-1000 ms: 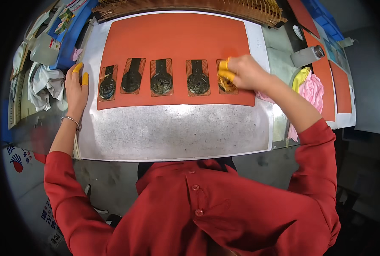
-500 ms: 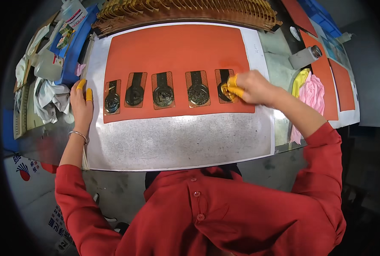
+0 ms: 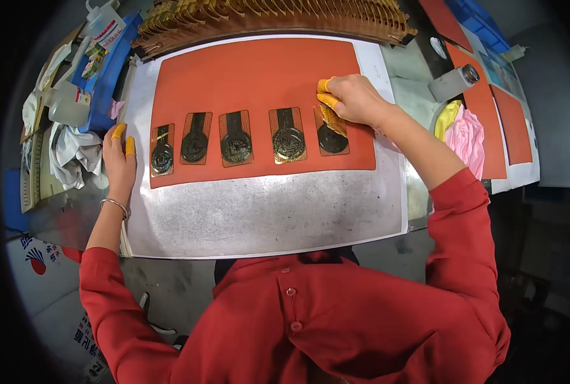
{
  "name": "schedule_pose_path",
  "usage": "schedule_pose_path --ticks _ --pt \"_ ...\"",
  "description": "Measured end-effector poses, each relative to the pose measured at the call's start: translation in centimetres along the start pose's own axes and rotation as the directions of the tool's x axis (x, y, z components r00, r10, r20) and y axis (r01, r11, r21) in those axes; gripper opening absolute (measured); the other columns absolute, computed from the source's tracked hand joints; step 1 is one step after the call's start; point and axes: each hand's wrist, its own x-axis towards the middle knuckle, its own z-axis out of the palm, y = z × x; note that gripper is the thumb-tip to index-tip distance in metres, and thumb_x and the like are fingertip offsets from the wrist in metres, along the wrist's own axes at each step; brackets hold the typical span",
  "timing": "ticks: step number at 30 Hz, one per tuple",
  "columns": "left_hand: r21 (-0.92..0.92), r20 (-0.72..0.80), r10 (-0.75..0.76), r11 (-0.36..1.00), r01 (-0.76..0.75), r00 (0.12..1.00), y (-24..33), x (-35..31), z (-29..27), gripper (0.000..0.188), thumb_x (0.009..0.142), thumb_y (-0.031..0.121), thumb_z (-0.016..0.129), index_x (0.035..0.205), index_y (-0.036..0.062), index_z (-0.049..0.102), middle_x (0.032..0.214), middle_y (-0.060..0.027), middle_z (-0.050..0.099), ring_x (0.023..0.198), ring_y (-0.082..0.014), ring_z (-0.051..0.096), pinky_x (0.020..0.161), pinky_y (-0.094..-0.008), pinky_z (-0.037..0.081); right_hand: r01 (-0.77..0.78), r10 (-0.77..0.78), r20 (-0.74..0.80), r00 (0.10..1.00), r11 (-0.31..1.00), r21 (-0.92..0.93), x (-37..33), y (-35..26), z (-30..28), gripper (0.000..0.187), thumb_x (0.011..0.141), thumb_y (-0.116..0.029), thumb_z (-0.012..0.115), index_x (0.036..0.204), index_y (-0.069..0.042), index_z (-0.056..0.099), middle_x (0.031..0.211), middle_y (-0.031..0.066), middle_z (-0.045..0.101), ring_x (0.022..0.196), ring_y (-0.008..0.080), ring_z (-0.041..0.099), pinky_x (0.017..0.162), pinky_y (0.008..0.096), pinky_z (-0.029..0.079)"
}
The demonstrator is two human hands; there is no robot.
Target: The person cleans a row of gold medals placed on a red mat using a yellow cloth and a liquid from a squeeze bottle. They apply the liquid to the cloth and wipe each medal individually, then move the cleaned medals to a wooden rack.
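Observation:
A row of several dark plates with gold-patterned edges lies on an orange sheet [image 3: 253, 77]. Each bears a black round emblem below a black band. Over the upper end of the rightmost plate [image 3: 332, 139] is my right hand [image 3: 357, 101], its fingers curled together, with yellow finger cots on them. Whatever those fingers may pinch is hidden; the plate's upper part reflects their yellow. My left hand [image 3: 119, 163] lies at the left edge of the white sheet [image 3: 266, 211], fingers stretched out and apart, two of them in yellow cots. It holds nothing.
Behind the sheet stands a rack [image 3: 266, 32] of many gold-coloured upright pieces. At left are a blue tray [image 3: 109, 77], a plastic bottle [image 3: 71, 105] and a white cloth [image 3: 77, 153]. A capped clear bottle [image 3: 453, 83], pink cloth [image 3: 465, 144] and more orange sheets [image 3: 512, 128] lie at right.
My right hand has moved up and left, from the rightmost plate's round emblem to its upper end, uncovering the emblem. My left hand stays by the sheet's edge.

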Motion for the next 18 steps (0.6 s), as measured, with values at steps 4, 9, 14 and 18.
schedule_pose_path --ticks 4,9,14,18 --pt "0.046 -0.004 0.021 0.999 -0.021 1.000 -0.2 -0.4 -0.4 0.031 0.086 0.007 0.052 0.115 -0.0023 0.051 0.121 -0.0185 0.048 0.109 -0.0344 0.047 0.094 -0.0395 0.037 0.116 -0.127 0.162 0.979 0.990 0.075 -1.9 -1.8 0.8 0.007 0.077 -0.014 0.062 0.079 -0.007 0.060 0.070 0.0104 0.060 0.064 0.0290 0.059 0.057 0.0385 0.048" --pt "0.058 0.018 0.045 0.997 -0.046 0.999 0.1 -0.3 -0.7 0.031 0.086 0.006 0.052 0.116 -0.0024 0.050 0.120 -0.0186 0.048 0.109 -0.0343 0.048 0.093 -0.0384 0.039 0.175 -0.191 0.132 0.973 0.977 0.122 -4.4 -2.0 0.4 0.009 0.076 -0.013 0.062 0.074 -0.005 0.057 0.067 0.0116 0.058 0.060 0.0308 0.057 0.054 0.0405 0.045" --pt "0.003 0.003 0.040 0.999 -0.040 0.999 0.1 -0.1 0.1 0.030 0.086 0.007 0.052 0.115 -0.0029 0.051 0.119 -0.0195 0.048 0.108 -0.0352 0.048 0.093 -0.0387 0.039 0.045 -0.049 0.075 0.996 0.997 0.066 -0.7 -2.0 0.0 0.013 0.076 -0.015 0.059 0.072 -0.004 0.056 0.068 0.0153 0.057 0.063 0.0346 0.056 0.056 0.0437 0.044" --pt "0.054 -0.024 0.046 0.998 -0.045 0.999 0.3 -0.2 -0.6 0.029 0.086 0.008 0.052 0.114 -0.0025 0.052 0.119 -0.0199 0.049 0.107 -0.0350 0.048 0.092 -0.0394 0.039 0.151 -0.182 0.128 0.975 0.964 0.221 -5.0 -5.6 0.4 0.007 0.076 -0.010 0.061 0.074 -0.005 0.057 0.064 0.0102 0.056 0.058 0.0300 0.056 0.050 0.0410 0.043"
